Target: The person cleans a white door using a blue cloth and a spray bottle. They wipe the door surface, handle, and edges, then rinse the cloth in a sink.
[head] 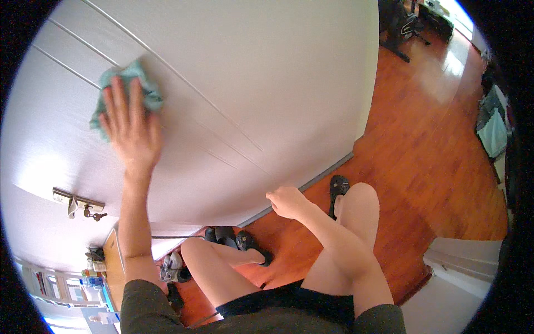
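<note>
My left hand (132, 129) lies flat with fingers spread, holding a crumpled green cloth (151, 89) against a large white door (267, 79). Thin raised lines run diagonally across this door, and the cloth covers part of two of them. The hand looks slightly blurred. Lower down, my right hand (287, 202) is curled into a loose fist in front of the door's bottom edge, between my knees. Nothing shows in it, though its palm side is hidden. A metal lock plate with a handle (77, 200) sits left of my left forearm, and keys (94, 213) hang from it.
Reddish wood flooring (417, 167) extends to the right. Dark shoes (225, 237) and grey sneakers (171, 267) stand by my left leg. A wooden cabinet (113, 267) rises at lower left. Exercise equipment (406, 31) is at upper right, with a pale bag (493, 132) along the right edge.
</note>
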Demonstrator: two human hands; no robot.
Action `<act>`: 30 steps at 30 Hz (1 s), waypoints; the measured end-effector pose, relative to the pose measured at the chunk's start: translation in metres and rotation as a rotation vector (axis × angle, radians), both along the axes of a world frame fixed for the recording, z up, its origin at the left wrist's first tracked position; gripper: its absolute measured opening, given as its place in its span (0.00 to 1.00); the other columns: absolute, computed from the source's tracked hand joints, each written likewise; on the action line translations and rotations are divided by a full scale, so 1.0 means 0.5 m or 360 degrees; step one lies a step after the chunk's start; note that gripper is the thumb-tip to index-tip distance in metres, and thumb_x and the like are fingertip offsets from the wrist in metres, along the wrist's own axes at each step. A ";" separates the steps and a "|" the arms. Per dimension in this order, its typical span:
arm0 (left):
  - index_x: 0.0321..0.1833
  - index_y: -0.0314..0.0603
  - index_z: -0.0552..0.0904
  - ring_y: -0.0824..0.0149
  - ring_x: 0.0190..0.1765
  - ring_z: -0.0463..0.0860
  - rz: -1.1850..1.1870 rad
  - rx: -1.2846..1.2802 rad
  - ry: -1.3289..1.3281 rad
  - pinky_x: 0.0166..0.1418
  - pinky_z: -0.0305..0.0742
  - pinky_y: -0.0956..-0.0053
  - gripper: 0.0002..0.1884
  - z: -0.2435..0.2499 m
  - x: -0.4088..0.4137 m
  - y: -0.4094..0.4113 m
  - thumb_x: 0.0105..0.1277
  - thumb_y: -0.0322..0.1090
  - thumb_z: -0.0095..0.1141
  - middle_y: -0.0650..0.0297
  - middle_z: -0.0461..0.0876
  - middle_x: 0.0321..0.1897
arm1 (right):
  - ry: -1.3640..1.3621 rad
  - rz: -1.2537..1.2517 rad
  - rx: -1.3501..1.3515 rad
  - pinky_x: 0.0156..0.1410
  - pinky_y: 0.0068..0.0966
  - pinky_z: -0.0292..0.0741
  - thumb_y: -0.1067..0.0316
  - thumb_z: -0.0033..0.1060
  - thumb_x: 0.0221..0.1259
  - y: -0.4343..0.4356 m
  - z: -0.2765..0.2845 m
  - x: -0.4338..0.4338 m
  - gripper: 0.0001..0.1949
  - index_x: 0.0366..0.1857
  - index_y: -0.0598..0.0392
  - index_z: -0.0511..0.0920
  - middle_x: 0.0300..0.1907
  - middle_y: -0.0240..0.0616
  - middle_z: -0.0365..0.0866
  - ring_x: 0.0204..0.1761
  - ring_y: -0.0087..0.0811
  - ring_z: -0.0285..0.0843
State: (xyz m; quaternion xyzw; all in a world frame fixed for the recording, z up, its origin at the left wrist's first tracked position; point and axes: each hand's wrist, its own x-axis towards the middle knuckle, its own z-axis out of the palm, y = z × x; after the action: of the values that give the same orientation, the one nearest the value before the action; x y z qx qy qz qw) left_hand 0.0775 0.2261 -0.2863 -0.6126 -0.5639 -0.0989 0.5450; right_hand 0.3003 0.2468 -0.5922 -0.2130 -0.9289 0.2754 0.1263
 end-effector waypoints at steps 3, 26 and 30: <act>0.75 0.68 0.62 0.59 0.78 0.53 0.0172 -0.0209 0.0061 0.74 0.54 0.46 0.34 -0.052 0.073 0.055 0.64 0.46 0.55 0.67 0.53 0.78 | 0.0044 -0.0057 -0.0012 0.42 0.43 0.80 0.67 0.56 0.58 -0.014 -0.028 0.020 0.08 0.36 0.58 0.78 0.30 0.48 0.83 0.37 0.48 0.83; 0.76 0.55 0.59 0.70 0.75 0.59 -0.0129 -0.1901 0.1375 0.75 0.55 0.68 0.33 -0.689 -0.256 -0.212 0.66 0.32 0.44 0.69 0.56 0.76 | -0.0276 -0.0231 -0.0093 0.42 0.42 0.79 0.68 0.57 0.56 0.054 -0.124 0.064 0.08 0.38 0.56 0.80 0.31 0.44 0.84 0.38 0.45 0.84; 0.75 0.58 0.61 0.69 0.75 0.60 0.0351 -0.1675 0.0785 0.75 0.52 0.56 0.33 -0.400 -0.122 -0.089 0.64 0.35 0.47 0.68 0.57 0.76 | -0.0255 -0.0209 -0.0062 0.42 0.42 0.79 0.69 0.56 0.55 0.054 -0.132 0.068 0.08 0.37 0.56 0.80 0.31 0.45 0.84 0.37 0.45 0.84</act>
State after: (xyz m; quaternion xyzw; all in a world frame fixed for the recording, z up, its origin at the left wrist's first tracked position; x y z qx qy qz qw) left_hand 0.0165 0.1814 -0.4861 -0.7431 -0.4543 0.3967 0.2899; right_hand 0.3344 0.2741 -0.6582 -0.2973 -0.9145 0.2666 0.0651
